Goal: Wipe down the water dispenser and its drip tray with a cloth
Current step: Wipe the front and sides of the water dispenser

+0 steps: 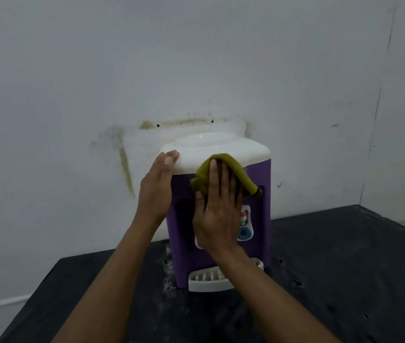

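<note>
Right grip [217, 214] presses cloth [221, 162] (dispenser [258, 219] top edge)

A matte black flat-topped table [332, 280] carries a boxy purple plastic water dispenser [258, 184] with a white top, standing upright near the table's far edge. Pale dusty scuff marks [168, 273] streak the tabletop just left of the dispenser's foot and in front of it. Small dark pits [296, 283] dot the surface to its right.

dispenser [255, 174]: smooth plastic | cloth [202, 174]: matt fabric | table [344, 268]: matt
</note>
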